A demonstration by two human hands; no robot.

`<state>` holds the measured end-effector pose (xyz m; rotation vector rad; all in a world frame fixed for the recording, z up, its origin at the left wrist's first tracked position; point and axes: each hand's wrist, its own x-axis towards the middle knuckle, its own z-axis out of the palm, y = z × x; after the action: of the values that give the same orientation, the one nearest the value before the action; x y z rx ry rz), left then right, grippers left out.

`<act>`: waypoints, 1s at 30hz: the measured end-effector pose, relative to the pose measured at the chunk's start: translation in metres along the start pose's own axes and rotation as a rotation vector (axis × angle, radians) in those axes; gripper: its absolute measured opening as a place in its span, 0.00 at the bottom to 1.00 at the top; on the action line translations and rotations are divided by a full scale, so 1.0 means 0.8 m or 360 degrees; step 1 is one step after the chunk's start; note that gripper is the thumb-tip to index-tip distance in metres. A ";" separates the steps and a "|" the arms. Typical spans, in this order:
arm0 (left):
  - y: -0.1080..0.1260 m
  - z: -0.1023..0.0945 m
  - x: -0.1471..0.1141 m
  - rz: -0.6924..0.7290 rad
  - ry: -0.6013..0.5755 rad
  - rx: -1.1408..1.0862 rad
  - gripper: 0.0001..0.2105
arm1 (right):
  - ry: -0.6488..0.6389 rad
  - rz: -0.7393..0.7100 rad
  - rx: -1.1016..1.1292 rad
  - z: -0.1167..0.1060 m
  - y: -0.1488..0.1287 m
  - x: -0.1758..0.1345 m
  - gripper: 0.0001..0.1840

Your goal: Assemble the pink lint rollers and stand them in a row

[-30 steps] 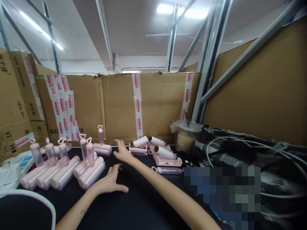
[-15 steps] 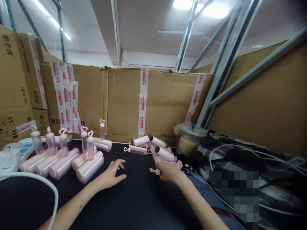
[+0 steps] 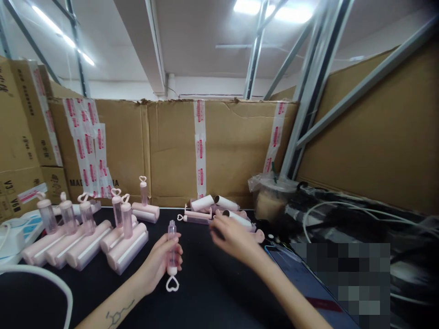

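Note:
My left hand (image 3: 163,257) is wrapped round the clear pink handle (image 3: 172,249) of a lint roller, with its heart-shaped loop hanging down. On the right, my right hand (image 3: 230,234) reaches over the loose roller parts, its fingers curved with a gap between them and nothing visible in them. Near it lie white paper rolls (image 3: 202,202) and a pink roller frame (image 3: 198,215) with a heart-ended handle. Part of the pile is hidden by that hand. To the left, several pink lint rollers (image 3: 89,244) lie with their handles upright.
A plastic drink cup (image 3: 270,203) stands at the back right beside dark bags and white cables. A phone-like flat screen (image 3: 298,278) lies at the right. At far left are a power strip (image 3: 34,228) and a thick white cable (image 3: 51,278). Cardboard (image 3: 171,146) walls the back.
The lint roller handle has passed from my right hand to my left, which was empty with fingers spread. My right hand has shifted slightly left and up. The view has shifted a little.

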<state>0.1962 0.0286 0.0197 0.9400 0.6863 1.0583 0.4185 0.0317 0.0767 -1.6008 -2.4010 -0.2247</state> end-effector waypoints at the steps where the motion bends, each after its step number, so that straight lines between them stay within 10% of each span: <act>1: 0.003 -0.001 0.000 0.0015 0.0014 0.0051 0.19 | -0.0039 0.0162 -0.0079 -0.001 0.021 0.001 0.09; 6: 0.008 -0.003 0.004 0.0135 0.0065 0.0413 0.19 | -0.0299 0.0367 -0.0113 0.016 0.076 0.001 0.10; 14: 0.001 -0.016 0.011 0.0446 0.0011 0.1214 0.17 | -0.0207 -0.0089 0.0313 0.041 0.012 0.004 0.08; 20: 0.011 -0.012 -0.004 0.0591 0.0112 0.1727 0.13 | 0.0166 0.0010 0.1549 0.051 -0.008 0.016 0.26; 30: 0.011 -0.005 -0.010 0.0642 0.0034 0.1913 0.15 | -0.0321 -0.0034 0.2248 0.052 -0.037 0.004 0.25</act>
<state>0.1860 0.0239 0.0257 2.1661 1.2153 0.9520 0.3853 0.0344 0.0378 -0.8563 -1.7665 1.3449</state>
